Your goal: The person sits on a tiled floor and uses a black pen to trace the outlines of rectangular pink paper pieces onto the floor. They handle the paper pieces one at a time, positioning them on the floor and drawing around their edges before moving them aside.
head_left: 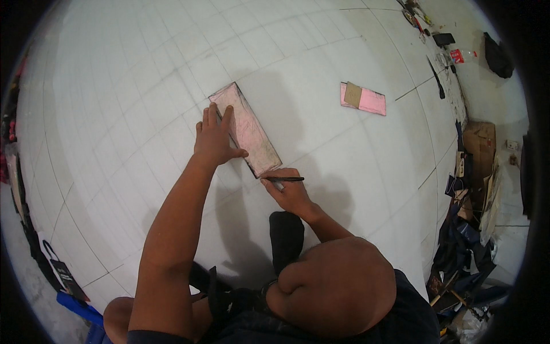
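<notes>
A long pink rectangular piece with dark, worn edges lies slanted on the white surface in front of me. My left hand presses on its left side, fingers spread and thumb lower down along the edge. At the piece's near end, my right hand is closed around a thin black pen. The pen lies almost level, and its tip is at or close to the near edge; fingers hide the exact contact. Farther right rests a smaller pink piece with a brown strip across it, touched by neither hand.
Faint grid lines cross the white surface. Along the right stand a cardboard box, dark cloth items and a plastic bottle with a red label. A black bag lies at the left edge. My knee rises in front.
</notes>
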{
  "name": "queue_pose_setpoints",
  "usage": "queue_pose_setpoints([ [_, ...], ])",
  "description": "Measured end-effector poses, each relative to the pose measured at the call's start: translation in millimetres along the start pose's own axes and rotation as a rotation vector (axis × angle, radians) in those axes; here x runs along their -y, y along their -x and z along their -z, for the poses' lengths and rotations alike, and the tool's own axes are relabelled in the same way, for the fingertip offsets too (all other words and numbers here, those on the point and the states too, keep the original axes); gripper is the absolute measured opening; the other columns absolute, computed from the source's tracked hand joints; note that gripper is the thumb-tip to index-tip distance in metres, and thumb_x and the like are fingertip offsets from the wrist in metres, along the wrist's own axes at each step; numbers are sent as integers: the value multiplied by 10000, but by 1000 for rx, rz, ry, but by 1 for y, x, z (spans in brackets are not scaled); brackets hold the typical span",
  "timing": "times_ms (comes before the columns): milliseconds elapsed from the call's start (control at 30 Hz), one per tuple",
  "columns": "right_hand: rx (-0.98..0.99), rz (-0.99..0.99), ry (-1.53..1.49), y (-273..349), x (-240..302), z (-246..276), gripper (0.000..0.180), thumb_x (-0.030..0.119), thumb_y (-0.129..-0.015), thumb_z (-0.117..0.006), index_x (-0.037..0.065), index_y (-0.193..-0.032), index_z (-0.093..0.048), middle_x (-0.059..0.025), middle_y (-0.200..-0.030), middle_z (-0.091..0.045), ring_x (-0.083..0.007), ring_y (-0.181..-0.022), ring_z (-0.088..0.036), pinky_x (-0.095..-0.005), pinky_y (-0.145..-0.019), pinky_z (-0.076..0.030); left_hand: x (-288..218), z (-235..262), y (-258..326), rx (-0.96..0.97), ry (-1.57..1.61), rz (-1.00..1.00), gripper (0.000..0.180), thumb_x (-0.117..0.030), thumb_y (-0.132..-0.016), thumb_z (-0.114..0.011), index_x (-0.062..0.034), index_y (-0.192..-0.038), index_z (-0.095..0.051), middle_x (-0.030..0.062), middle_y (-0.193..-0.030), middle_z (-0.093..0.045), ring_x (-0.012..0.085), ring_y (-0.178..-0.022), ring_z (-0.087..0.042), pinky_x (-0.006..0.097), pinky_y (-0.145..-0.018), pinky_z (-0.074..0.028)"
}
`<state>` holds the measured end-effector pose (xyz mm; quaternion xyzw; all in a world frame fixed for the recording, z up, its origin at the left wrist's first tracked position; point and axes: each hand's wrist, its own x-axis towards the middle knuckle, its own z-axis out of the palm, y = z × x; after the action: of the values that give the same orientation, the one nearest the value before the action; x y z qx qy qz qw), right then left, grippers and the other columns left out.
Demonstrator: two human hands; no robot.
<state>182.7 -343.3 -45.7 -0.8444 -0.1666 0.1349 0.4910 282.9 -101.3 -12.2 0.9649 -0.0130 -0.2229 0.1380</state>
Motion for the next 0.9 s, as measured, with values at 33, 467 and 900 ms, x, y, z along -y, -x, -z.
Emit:
queue_pose_setpoints([
  [33,0,-3,5,-2,8,2,147,164,-943,-713,63,-1039,-762,-119,-1020,-771,-316,-989,-683,-419,-922,-465,1,0,1,-3,0,-3,1343,-543,-594,-970,-135,-1651,-248,296,-1680,-183,458,-1566,-185,577,-1204,-294],
  [467,1,34,210,0,13,-1,141,164,-952,-709,69,-1045,-758,-84,-985,-764,-286,-943,-683,-431,-929,-420,0,-3,0,-17,-40,0,1323,-540,-616,-960,-144,-1652,-238,289,-1685,-174,456,-1569,-185,575,-1211,-296],
  [900,-341,-91,200,2,-18,20,158,119,-966,-727,-12,-1055,-730,-131,-945,-754,-239,-811,-718,-365,-718,-560,-4,3,1,7,-37,17,1313,-516,-614,-971,-145,-1648,-253,284,-1684,-181,449,-1573,-178,566,-1210,-302],
])
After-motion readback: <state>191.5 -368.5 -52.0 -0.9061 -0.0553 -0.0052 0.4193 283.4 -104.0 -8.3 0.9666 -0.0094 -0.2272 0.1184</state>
